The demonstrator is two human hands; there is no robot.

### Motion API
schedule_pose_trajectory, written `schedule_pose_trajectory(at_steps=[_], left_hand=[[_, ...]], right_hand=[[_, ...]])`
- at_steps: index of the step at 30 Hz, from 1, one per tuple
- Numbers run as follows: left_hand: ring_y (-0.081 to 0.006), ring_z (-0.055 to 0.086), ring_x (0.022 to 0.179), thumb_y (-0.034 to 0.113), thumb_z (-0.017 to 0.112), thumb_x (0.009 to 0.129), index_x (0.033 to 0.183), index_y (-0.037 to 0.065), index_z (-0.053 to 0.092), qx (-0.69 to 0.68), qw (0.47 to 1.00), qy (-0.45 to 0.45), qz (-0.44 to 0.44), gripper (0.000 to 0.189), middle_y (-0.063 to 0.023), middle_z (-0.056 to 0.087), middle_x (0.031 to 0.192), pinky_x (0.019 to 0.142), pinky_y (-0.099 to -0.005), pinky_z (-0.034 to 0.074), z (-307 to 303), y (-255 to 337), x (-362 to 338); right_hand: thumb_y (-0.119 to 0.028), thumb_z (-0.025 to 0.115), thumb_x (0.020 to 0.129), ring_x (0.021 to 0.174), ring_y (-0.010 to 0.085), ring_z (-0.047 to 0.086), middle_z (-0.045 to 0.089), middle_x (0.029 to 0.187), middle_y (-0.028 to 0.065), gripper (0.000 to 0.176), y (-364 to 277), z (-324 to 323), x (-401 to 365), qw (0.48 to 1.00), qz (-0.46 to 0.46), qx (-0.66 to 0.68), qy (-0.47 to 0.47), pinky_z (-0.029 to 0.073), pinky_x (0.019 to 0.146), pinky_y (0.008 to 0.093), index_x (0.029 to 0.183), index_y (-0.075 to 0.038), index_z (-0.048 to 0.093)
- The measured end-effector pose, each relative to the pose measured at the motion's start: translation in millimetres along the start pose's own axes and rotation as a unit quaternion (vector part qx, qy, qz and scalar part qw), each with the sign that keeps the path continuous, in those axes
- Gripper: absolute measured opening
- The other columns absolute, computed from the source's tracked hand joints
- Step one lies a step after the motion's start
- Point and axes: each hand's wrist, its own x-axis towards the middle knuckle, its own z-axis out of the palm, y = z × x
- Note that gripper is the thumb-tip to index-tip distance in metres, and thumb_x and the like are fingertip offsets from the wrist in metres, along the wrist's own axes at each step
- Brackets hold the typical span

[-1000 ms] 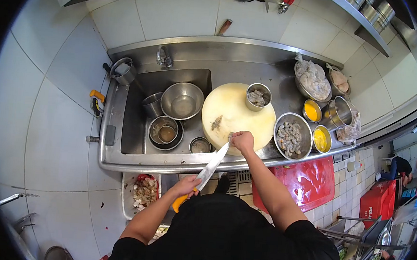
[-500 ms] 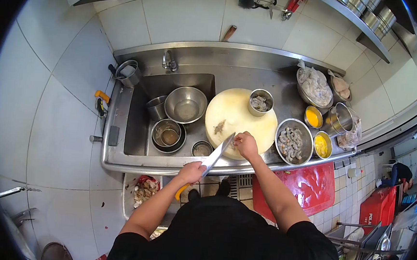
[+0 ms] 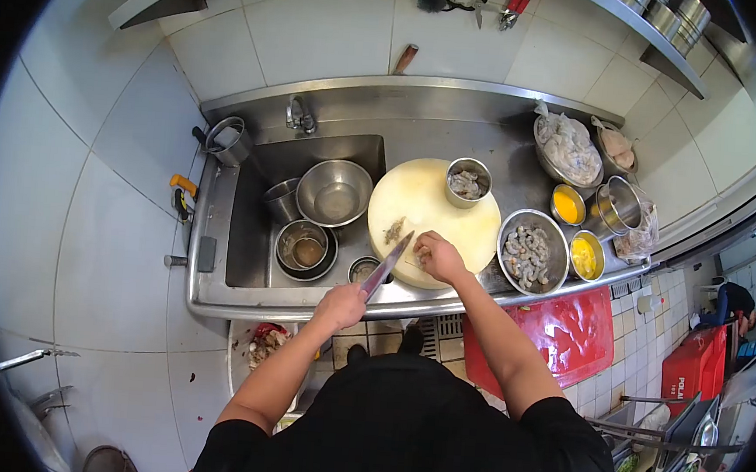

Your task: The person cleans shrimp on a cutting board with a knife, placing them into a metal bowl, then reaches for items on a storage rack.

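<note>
My left hand (image 3: 341, 306) is wrapped round the handle of a knife (image 3: 384, 270), whose blade slants up over the front of a round, pale cutting board (image 3: 448, 234). My right hand (image 3: 439, 258) rests low on the board, its fingers pinched on a small greyish piece that looks like a shrimp, mostly hidden. Left of the blade tip lies a little heap of brownish scraps (image 3: 394, 231). A metal cup (image 3: 467, 184) holding grey shrimp stands at the board's back. To the right, a steel bowl (image 3: 532, 252) holds several grey shrimp.
On the left, the sink (image 3: 247, 227) contains metal bowls and pots. Two small tins of yellow contents (image 3: 566, 205), (image 3: 586, 255) and a bowl with a plastic bag (image 3: 568, 148) stand at right. A red mat (image 3: 555, 336) lies below the counter.
The knife has turned and pulled slightly left, its tip now lower and away from my right fingers. My right hand has shifted a little left and down.
</note>
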Motion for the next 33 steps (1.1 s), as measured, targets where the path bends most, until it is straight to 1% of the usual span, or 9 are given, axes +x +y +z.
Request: schedule_pose_trajectory(at_steps=[2, 4, 6, 9, 11, 13, 14, 27, 33], left_hand=[[-0.0408, 0.06, 0.085, 0.027, 0.04, 0.092, 0.095, -0.002, 0.058, -0.013, 1.0, 0.006, -0.025, 0.034, -0.0242, 0.063, 0.085, 0.08, -0.0481, 0.046, 5.0, -5.1, -0.5], [-0.0389, 0.062, 0.082, 0.027, 0.039, 0.092, 0.097, -0.003, 0.057, -0.028, 0.998, 0.011, -0.052, 0.035, -0.0242, 0.063, 0.088, 0.077, -0.0481, 0.048, 17.6, -10.8, -1.9], [-0.0265, 0.06, 0.052, 0.027, 0.041, 0.094, 0.094, 0.0, 0.055, -0.187, 0.98, -0.016, -0.067, 0.03, -0.0151, 0.06, 0.066, 0.05, -0.0407, 0.048, 32.2, -12.8, -8.7], [-0.016, 0.052, 0.039, 0.027, 0.041, 0.095, 0.093, 0.001, 0.055, -0.256, 0.957, -0.111, -0.072, 0.03, -0.0095, 0.056, 0.059, 0.037, -0.0332, 0.042, 38.1, -4.1, -21.1], [-0.0266, 0.06, 0.052, 0.027, 0.041, 0.094, 0.095, 0.0, 0.055, -0.238, 0.958, -0.133, -0.089, 0.031, -0.0154, 0.061, 0.067, 0.05, -0.0407, 0.048, 37.9, -3.4, -20.4], [-0.0377, 0.062, 0.075, 0.027, 0.041, 0.093, 0.096, -0.001, 0.055, -0.022, 1.0, 0.007, 0.015, 0.032, -0.0221, 0.063, 0.081, 0.069, -0.0475, 0.048, 32.5, -6.9, -18.3], [-0.0433, 0.056, 0.092, 0.028, 0.041, 0.093, 0.095, -0.001, 0.056, -0.066, 0.996, -0.017, -0.062, 0.032, -0.0259, 0.061, 0.092, 0.083, -0.0501, 0.042, 28.9, -7.0, -14.7], [-0.0414, 0.059, 0.093, 0.028, 0.041, 0.091, 0.102, 0.003, 0.058, 0.003, 0.996, -0.016, -0.088, 0.032, -0.0249, 0.062, 0.097, 0.085, -0.0509, 0.044, 3.6, -3.4, -1.5], [-0.0412, 0.058, 0.091, 0.028, 0.042, 0.091, 0.1, 0.004, 0.058, 0.026, 0.998, -0.052, -0.001, 0.031, -0.0243, 0.062, 0.094, 0.083, -0.0494, 0.044, 0.9, 10.7, 3.9]], right_hand=[[-0.01, 0.059, 0.074, 0.083, 0.0287, 0.06, 0.059, 0.091, 0.011, 0.015, 10.5, 1.2, 1.6, 0.991, -0.127, 0.026, -0.029, 0.049, 0.076, 0.0382, 0.088, -0.009, 0.063], [-0.013, 0.06, 0.074, 0.084, 0.029, 0.059, 0.06, 0.091, 0.0116, 0.017, 11.4, -5.2, -0.2, 0.995, -0.083, 0.0, -0.063, 0.049, 0.076, 0.0383, 0.09, -0.008, 0.063], [-0.015, 0.06, 0.075, 0.084, 0.0293, 0.059, 0.06, 0.091, 0.0123, 0.019, 10.2, -7.0, -5.3, 0.994, -0.039, -0.023, -0.096, 0.048, 0.075, 0.0383, 0.092, -0.007, 0.062], [-0.019, 0.061, 0.074, 0.082, 0.0299, 0.06, 0.061, 0.088, 0.014, 0.022, 10.9, -8.5, -13.7, 0.995, 0.0, -0.019, -0.097, 0.048, 0.075, 0.0384, 0.091, -0.005, 0.062], [-0.018, 0.063, 0.073, 0.075, 0.0294, 0.06, 0.061, 0.081, 0.0139, 0.021, 14.5, -7.4, -17.3, 0.998, -0.023, -0.009, -0.054, 0.049, 0.07, 0.0372, 0.089, -0.004, 0.062], [-0.018, 0.064, 0.073, 0.074, 0.0293, 0.06, 0.061, 0.08, 0.0141, 0.022, 15.3, -8.3, -19.4, 0.998, -0.018, -0.008, -0.052, 0.049, 0.07, 0.0371, 0.089, -0.003, 0.061], [-0.018, 0.064, 0.073, 0.074, 0.0293, 0.06, 0.06, 0.08, 0.0143, 0.022, 15.0, -7.8, -20.5, 0.999, -0.012, -0.005, -0.047, 0.049, 0.069, 0.0369, 0.088, -0.003, 0.061], [-0.009, 0.067, 0.073, 0.079, 0.0292, 0.06, 0.057, 0.085, 0.0127, 0.012, 10.5, -10.1, -36.8, 0.997, 0.006, 0.067, 0.03, 0.049, 0.073, 0.0379, 0.082, -0.003, 0.064], [-0.005, 0.068, 0.07, 0.077, 0.0276, 0.06, 0.057, 0.083, 0.0116, 0.013, 17.5, -6.3, -31.7, 0.997, -0.037, 0.049, 0.045, 0.049, 0.07, 0.0358, 0.083, -0.004, 0.065]])
